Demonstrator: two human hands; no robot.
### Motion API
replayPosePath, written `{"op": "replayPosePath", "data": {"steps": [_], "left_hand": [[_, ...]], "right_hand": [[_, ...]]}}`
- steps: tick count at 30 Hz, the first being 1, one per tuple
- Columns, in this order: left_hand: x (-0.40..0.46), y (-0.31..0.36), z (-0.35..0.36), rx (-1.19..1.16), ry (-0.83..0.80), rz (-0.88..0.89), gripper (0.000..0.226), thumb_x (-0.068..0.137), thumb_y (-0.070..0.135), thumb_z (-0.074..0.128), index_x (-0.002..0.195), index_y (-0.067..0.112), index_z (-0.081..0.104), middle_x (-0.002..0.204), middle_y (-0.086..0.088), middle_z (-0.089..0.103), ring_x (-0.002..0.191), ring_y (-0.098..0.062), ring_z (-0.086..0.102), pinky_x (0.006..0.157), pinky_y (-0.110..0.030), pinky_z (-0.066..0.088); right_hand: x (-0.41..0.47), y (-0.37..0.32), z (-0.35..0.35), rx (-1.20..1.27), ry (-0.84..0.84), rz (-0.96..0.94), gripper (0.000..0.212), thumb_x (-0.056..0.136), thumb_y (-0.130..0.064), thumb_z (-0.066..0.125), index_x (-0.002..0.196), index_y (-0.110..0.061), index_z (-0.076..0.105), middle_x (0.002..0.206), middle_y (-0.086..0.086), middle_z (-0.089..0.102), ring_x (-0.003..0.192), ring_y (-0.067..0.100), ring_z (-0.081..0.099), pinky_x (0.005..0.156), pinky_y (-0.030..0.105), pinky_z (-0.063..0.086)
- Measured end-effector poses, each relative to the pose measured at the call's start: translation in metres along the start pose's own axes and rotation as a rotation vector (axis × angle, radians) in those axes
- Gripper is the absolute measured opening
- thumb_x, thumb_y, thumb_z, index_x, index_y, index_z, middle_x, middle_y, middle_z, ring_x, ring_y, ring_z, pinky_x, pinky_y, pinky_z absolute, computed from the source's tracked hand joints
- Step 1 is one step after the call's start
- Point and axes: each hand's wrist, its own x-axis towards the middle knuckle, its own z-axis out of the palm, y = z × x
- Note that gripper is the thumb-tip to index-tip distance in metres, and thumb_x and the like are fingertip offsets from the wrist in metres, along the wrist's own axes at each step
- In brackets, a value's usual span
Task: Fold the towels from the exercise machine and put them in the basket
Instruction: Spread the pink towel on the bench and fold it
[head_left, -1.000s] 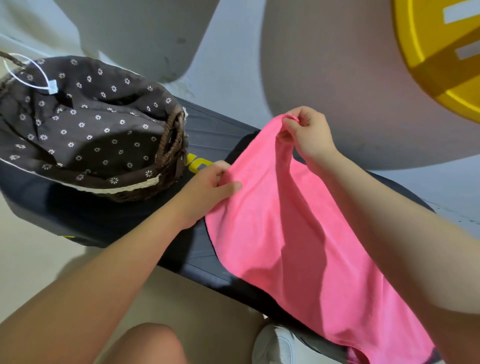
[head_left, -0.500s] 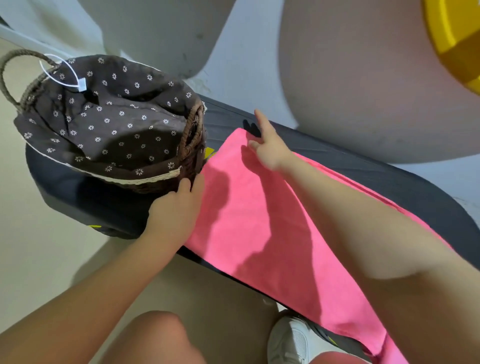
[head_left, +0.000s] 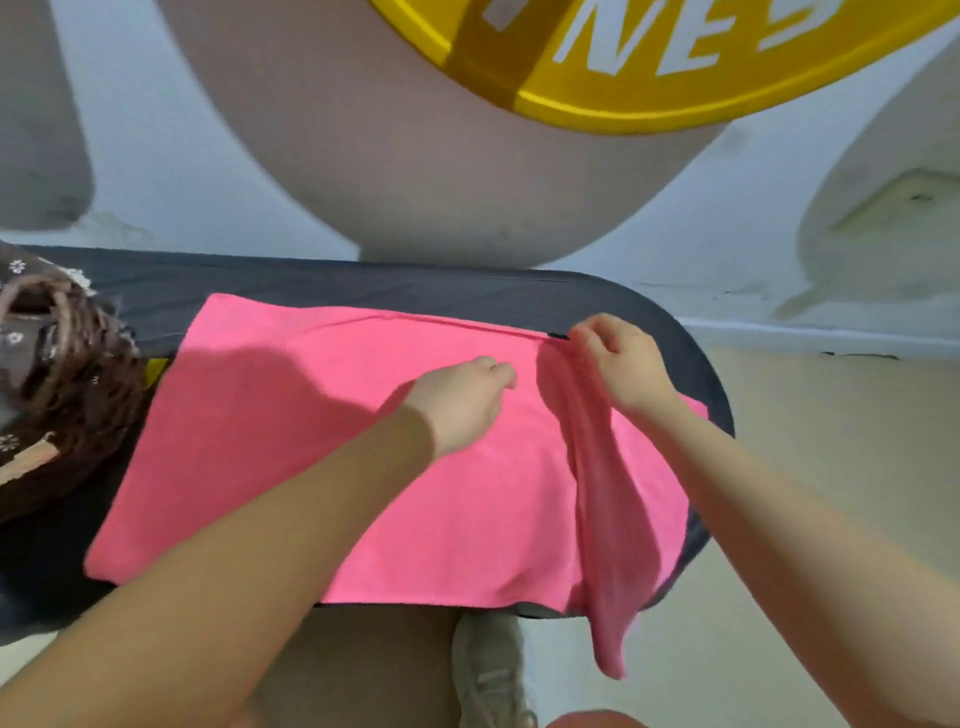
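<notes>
1. The towel (head_left: 322, 441) under both hands is bright pink, one plain colour with no pattern.
2. The bench pad (head_left: 363, 286) beneath it is black, with a small yellow mark showing far to the left of the left hand (head_left: 457, 400).
3. The basket (head_left: 62, 364), well left of the left hand, is dark brown wicker; its lining is brown with small white flowers.
4. The disc (head_left: 649, 67) above the right hand (head_left: 618, 364) is yellow with white letters.
5. The wall (head_left: 208, 156) beyond the hands is pale blue-white.

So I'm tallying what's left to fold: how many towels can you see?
1: a pink towel spread on the dark bench, its right end lifted by the right hand. The basket is mostly out of frame, so others may be hidden.
</notes>
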Motion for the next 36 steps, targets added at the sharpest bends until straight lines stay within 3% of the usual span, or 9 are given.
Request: {"op": "replayPosePath", "data": {"steps": [2,7,11,15,20,26,30,32,36], "left_hand": [[0.027,0.017,0.004,-0.057,0.049,0.079,0.036,0.093,0.009,0.035,0.128,0.014,0.045,0.131,-0.009,0.046,0.114,-0.029,0.052,0.089,-0.039,0.044],[0.074,0.054,0.013,-0.066,0.151,0.083,0.041,0.089,0.002,0.042,0.129,0.014,0.042,0.129,-0.01,0.039,0.093,-0.035,0.057,0.074,-0.044,0.047],[0.087,0.057,0.022,-0.064,0.146,-0.028,0.04,0.091,0.001,0.042,0.129,0.011,0.041,0.13,-0.011,0.037,0.097,-0.035,0.056,0.074,-0.042,0.045],[0.095,0.05,0.019,-0.074,0.143,-0.08,0.021,0.094,0.011,0.04,0.111,0.003,0.05,0.116,-0.018,0.046,0.1,-0.038,0.055,0.083,-0.048,0.044],[0.111,0.051,0.005,-0.138,0.247,-0.133,0.023,0.094,0.018,0.044,0.111,0.005,0.053,0.116,-0.017,0.056,0.107,-0.036,0.053,0.083,-0.041,0.04],[0.132,0.042,-0.004,-0.182,0.348,-0.146,0.021,0.093,0.017,0.048,0.106,0.004,0.058,0.113,-0.016,0.06,0.104,-0.034,0.054,0.081,-0.039,0.041],[0.136,0.034,0.002,-0.328,0.341,-0.017,0.039,0.088,0.001,0.047,0.126,0.006,0.049,0.134,-0.014,0.042,0.108,-0.032,0.054,0.096,-0.035,0.041],[0.125,0.023,0.007,-0.38,0.361,0.037,0.045,0.088,-0.004,0.044,0.131,0.005,0.045,0.145,-0.013,0.032,0.115,-0.03,0.052,0.102,-0.034,0.039],[0.087,-0.013,0.011,-0.36,0.39,-0.011,0.045,0.086,-0.004,0.038,0.13,0.001,0.047,0.145,-0.014,0.037,0.126,-0.027,0.047,0.107,-0.029,0.034]], "right_hand": [[-0.008,0.038,-0.016,-0.101,0.1,0.105,0.018,0.089,-0.01,0.047,0.09,-0.007,0.064,0.099,0.011,0.067,0.093,0.026,0.059,0.071,0.028,0.038],[-0.029,0.102,-0.032,-0.375,0.059,0.234,0.026,0.093,-0.024,0.048,0.108,-0.007,0.061,0.11,0.02,0.057,0.106,0.04,0.052,0.087,0.043,0.045],[-0.028,0.114,-0.034,-0.369,0.031,0.226,0.025,0.093,-0.023,0.05,0.106,-0.005,0.06,0.108,0.018,0.058,0.102,0.038,0.054,0.079,0.037,0.043],[-0.015,0.111,-0.044,-0.304,0.038,0.231,0.018,0.093,-0.013,0.043,0.101,-0.003,0.055,0.111,0.02,0.052,0.095,0.038,0.056,0.077,0.039,0.044],[0.02,0.107,-0.064,-0.265,0.066,0.247,0.019,0.091,-0.007,0.039,0.105,-0.004,0.052,0.107,0.022,0.06,0.098,0.038,0.055,0.073,0.038,0.04],[0.066,0.098,-0.085,-0.358,0.131,0.224,0.033,0.084,0.001,0.041,0.106,-0.01,0.063,0.117,0.018,0.059,0.108,0.036,0.055,0.086,0.039,0.043],[0.073,0.089,-0.078,-0.523,0.117,0.282,0.031,0.09,-0.009,0.045,0.121,-0.007,0.051,0.128,0.02,0.048,0.119,0.039,0.044,0.097,0.042,0.036],[0.068,0.078,-0.061,-0.509,0.084,0.211,0.038,0.091,-0.015,0.047,0.128,-0.008,0.044,0.137,0.019,0.04,0.126,0.037,0.037,0.102,0.042,0.031],[0.051,0.027,-0.009,-0.314,-0.029,-0.24,0.04,0.092,-0.016,0.038,0.127,-0.002,0.049,0.14,0.02,0.042,0.128,0.037,0.039,0.106,0.04,0.03]]}}
